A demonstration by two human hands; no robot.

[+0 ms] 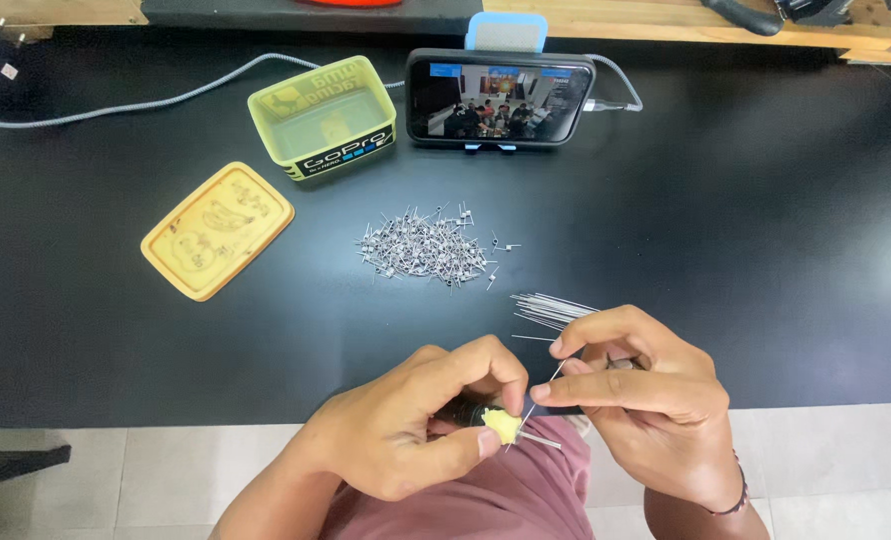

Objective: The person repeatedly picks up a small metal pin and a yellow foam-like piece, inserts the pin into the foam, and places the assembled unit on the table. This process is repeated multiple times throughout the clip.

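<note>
Wire (538, 408), thin and straight, is pinched in the right hand (638, 395) fingertips, its end at the small yellow-tipped tool (494, 420). The left hand (421, 432) is curled tight round that tool, holding it steady over the lap. Spare wires (551, 310) lie close by (easy to grab), past them a pile of tiny coils (424, 247).

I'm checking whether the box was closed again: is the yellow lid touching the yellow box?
Apart. The head view shows the lid lying flat on the black table, with a strip of bare tabletop between it and the open box behind it.
</note>
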